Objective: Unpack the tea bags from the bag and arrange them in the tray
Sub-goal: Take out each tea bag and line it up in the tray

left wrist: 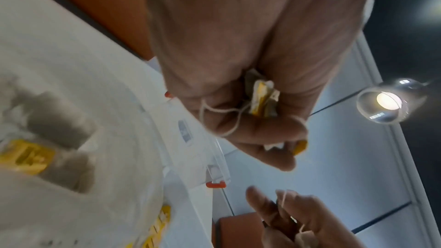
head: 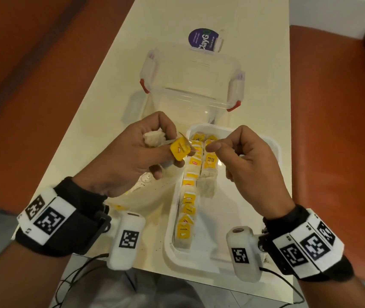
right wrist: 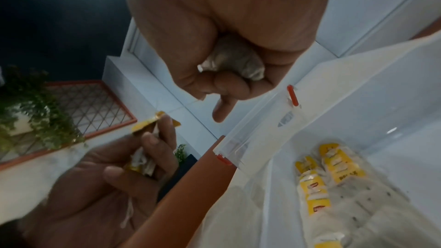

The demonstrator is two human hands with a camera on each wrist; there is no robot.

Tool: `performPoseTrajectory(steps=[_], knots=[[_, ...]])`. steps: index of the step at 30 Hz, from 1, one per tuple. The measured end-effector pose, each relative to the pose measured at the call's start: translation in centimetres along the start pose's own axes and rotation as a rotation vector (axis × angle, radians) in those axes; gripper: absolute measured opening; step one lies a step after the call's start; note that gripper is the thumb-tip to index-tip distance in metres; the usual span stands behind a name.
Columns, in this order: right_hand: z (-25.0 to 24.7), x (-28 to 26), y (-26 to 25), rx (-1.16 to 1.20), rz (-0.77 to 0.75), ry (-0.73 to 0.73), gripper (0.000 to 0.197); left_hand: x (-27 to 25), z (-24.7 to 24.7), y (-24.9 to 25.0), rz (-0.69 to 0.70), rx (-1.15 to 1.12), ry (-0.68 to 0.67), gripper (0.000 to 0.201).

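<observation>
My left hand [head: 137,152] grips a tea bag [head: 153,137] in its curled fingers above the table, and the bag's yellow tag [head: 179,150] sticks out toward the tray. In the left wrist view the string [left wrist: 229,120] loops over those fingers. My right hand [head: 243,156] pinches the thin string beside the tag. It also holds a crumpled tea bag [right wrist: 233,61] in its palm. Below both hands the white tray [head: 170,230] holds two rows of tea bags [head: 189,203] with yellow tags. The clear plastic bag [head: 146,194] lies left of the tray, under my left hand.
A clear storage box [head: 190,83] with red latches stands behind the tray. A purple-labelled lid [head: 203,40] lies beyond it. The pale table [head: 114,90] is narrow, with orange seating [head: 32,74] on both sides. Cables hang off the near edge.
</observation>
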State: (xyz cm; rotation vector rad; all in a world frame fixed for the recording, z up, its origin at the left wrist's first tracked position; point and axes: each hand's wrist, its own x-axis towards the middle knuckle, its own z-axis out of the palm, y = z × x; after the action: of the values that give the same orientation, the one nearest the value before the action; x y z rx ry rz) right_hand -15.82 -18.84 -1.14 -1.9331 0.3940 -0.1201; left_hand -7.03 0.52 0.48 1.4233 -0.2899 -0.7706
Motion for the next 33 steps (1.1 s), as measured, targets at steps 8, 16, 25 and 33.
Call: performPoseTrajectory(steps=[8,16,25,33], knots=[[-1.2,-0.2,-1.0,0.292,0.083,-0.269,0.027,0.7,1.5,-0.8,-0.115,-0.149,0.117,0.04],[-0.7,-1.0,-0.7,-0.13,-0.073,-0.394,0.009,1.3,2.9,-1.5,-0.021,0.06,0.283,0.028],[-1.6,2.4,-0.9,-0.013,-0.033,-0.105,0.014,0.8,3.3,-1.4,0.068,0.382,0.095,0.038],[-3.5,0.8,2.6,0.006,0.151,0.012,0.02,0.6,0.8,-1.1,-0.159,-0.151,0.132,0.024]])
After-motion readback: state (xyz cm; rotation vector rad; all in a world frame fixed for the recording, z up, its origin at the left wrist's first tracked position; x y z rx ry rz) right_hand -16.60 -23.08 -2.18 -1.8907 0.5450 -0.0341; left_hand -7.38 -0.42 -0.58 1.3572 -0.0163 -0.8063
